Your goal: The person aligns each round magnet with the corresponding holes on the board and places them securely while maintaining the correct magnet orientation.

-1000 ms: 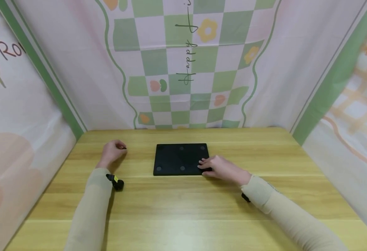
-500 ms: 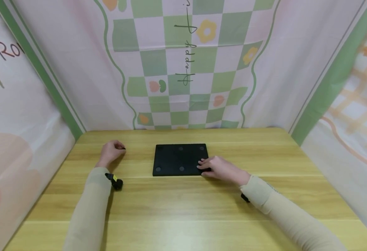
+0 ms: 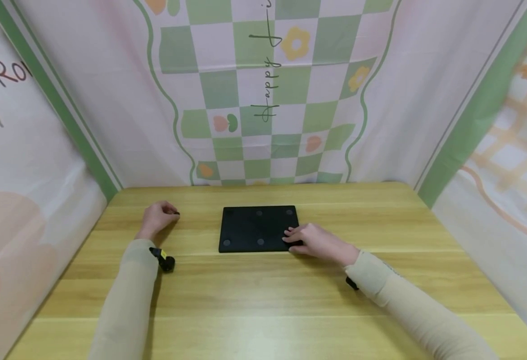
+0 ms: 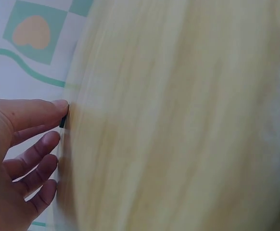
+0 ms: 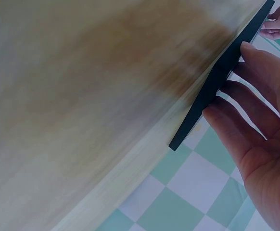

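Note:
A flat black rectangular board with several round spots on its top lies at the middle of the wooden table. My right hand rests on the board's front right corner, fingertips touching its top and the thumb at the near edge. From the right wrist view, the board's thin black edge runs beside my fingers, which are only slightly bent. Left of the board, near the table surface, my left hand pinches a small black piece between thumb and forefinger. Most of that piece is hidden, so its kind cannot be told.
The wooden table stretches in front of both hands. Printed cloth hangs behind its far edge and along both sides. A small black camera sits on the left wrist.

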Available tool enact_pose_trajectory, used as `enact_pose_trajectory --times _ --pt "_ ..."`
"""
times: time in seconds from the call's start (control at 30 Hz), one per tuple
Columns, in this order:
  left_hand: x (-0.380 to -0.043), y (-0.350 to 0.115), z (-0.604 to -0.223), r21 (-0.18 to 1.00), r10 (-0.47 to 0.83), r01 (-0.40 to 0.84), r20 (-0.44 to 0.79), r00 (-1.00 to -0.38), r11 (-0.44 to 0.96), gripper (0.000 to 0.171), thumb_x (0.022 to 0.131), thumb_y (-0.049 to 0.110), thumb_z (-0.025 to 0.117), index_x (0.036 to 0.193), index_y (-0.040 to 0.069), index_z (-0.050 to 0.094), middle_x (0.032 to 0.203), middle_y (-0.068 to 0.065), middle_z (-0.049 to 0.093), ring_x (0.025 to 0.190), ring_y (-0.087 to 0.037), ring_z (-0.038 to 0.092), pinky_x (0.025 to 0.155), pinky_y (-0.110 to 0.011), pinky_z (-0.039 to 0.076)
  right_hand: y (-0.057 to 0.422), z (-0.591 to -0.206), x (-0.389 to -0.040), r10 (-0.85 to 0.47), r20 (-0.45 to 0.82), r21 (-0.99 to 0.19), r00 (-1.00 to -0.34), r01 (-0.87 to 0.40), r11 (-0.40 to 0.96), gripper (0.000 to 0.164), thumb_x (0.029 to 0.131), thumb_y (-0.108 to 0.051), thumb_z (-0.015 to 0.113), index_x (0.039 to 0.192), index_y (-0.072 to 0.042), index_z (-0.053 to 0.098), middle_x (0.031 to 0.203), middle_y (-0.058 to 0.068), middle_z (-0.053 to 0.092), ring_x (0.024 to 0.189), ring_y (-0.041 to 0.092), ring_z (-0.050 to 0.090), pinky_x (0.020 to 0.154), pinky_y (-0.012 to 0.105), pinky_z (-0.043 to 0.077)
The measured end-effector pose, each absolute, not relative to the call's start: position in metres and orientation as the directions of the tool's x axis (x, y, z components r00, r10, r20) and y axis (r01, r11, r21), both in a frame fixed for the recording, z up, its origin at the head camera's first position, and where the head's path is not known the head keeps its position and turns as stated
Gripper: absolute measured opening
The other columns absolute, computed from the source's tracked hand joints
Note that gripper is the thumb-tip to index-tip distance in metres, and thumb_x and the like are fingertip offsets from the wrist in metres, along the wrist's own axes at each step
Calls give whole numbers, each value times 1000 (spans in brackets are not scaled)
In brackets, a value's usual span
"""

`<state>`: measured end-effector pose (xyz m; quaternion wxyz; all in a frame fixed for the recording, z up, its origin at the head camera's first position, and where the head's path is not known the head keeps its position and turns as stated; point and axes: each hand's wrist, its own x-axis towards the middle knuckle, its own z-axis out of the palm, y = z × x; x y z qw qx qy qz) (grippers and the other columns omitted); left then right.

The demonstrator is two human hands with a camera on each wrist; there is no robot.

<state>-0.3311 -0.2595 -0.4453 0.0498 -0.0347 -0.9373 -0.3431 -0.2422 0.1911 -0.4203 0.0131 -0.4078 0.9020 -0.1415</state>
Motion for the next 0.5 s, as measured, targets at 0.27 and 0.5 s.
enact_pose_trajectory --times 0.27,0.5 --pt "-330 -259 -445 661 25 82 96 -995 746 23 83 17 71 99 2 70 95 -16 67 87 -28 60 77 -38 48 191 -419 -241 -737 92 -267 -670 -729 630 33 89 -20 67 118 -4 67 125 17 61 120 30 56 96 42 50" --pt "-330 -262 -449 670 9 74 100 -995 739 24 83 18 72 102 3 72 98 -17 69 92 -30 61 84 -43 48 192 -420 -242 -740 92 -264 -666 -733 627 32 89 -20 67 118 -5 68 125 17 62 120 30 57 95 42 50"
